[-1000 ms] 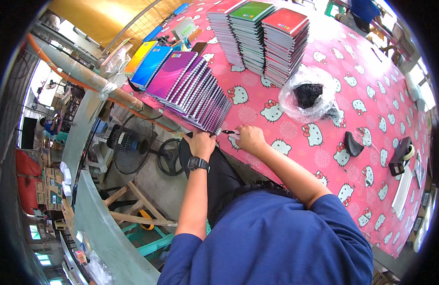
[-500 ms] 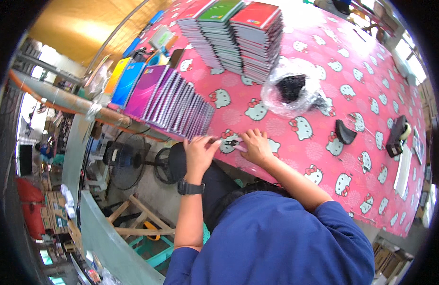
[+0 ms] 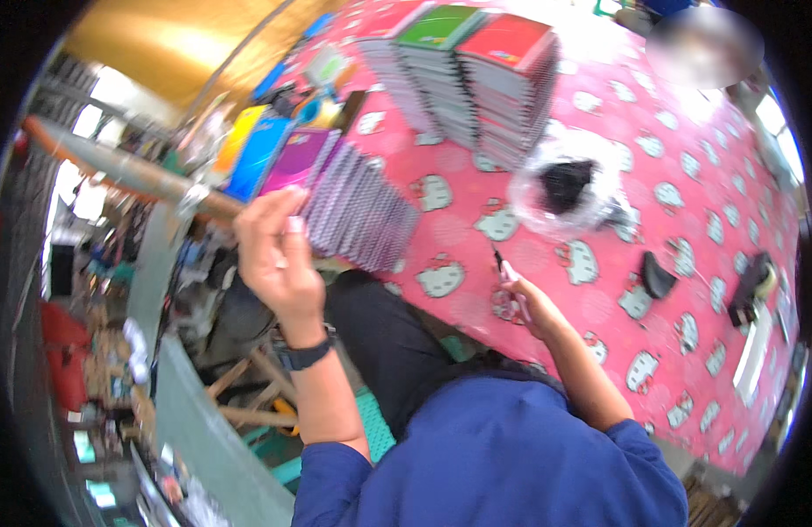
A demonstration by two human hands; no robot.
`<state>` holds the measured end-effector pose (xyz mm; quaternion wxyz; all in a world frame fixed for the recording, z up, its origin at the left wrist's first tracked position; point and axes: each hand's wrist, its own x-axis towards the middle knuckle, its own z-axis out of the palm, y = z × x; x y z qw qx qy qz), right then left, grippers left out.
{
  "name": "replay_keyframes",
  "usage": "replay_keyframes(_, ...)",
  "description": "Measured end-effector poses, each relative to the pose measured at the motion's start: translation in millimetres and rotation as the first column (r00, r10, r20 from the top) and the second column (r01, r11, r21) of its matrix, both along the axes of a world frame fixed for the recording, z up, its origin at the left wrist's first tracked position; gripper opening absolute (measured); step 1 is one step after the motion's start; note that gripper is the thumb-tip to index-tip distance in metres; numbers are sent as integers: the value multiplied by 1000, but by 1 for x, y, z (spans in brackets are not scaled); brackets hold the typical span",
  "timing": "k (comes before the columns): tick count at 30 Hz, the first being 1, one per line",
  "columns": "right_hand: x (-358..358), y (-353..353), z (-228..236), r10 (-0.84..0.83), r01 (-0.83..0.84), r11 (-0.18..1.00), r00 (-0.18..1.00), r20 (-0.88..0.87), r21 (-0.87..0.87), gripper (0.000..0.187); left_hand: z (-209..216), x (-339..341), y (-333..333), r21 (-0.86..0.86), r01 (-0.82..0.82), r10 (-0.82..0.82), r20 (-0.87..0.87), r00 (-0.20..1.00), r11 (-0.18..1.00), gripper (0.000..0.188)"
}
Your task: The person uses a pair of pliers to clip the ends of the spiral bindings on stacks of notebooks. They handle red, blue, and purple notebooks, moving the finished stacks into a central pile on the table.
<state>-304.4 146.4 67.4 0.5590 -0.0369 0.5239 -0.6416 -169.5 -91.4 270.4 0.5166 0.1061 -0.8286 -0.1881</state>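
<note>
My left hand [image 3: 279, 259], with a dark watch at its wrist, is raised in front of the purple spiral notebooks [image 3: 305, 158]. Its fingers are loosely bent and apart, and I see nothing between them. Over the near part of the table, my right hand [image 3: 540, 309] is closed around pink-handled pliers [image 3: 510, 274]. Their narrow dark tip points away from me; the jaws are too small and blurred to make out. The purple notebooks stand in a leaning row along the table's left edge, beside a blue notebook [image 3: 258, 158] and a yellow one [image 3: 239, 132].
Tall stacks of red notebooks [image 3: 509, 44] and green notebooks [image 3: 437, 28] stand at the back of the pink patterned table [image 3: 476, 303]. Nearer are a clear plastic bag [image 3: 533, 206] with black contents, a black curved object [image 3: 657, 277] and a tape dispenser [image 3: 750, 290]. A person [image 3: 678, 9] is at the far right.
My hands have parted from close together at the table's edge. The left has risen leftward to the purple notebooks; the right has shifted right with the pliers. The view has tilted slightly.
</note>
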Motion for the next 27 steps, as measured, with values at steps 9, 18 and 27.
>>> replay_keyframes(9,13,-130,102,-187,-444,844,281,-941,-301,57,-7,54,-61,-80,-146,167,430,888,986,38)
replay_keyframes(18,-12,-191,115,-345,-126,606,848,-402,-785,50,-43,43,-89,435,-207,186,90,978,876,34)
replay_keyframes(27,-35,-208,131,-272,-130,644,882,-384,-754,51,-50,28,-86,272,-309,292,105,951,911,24)
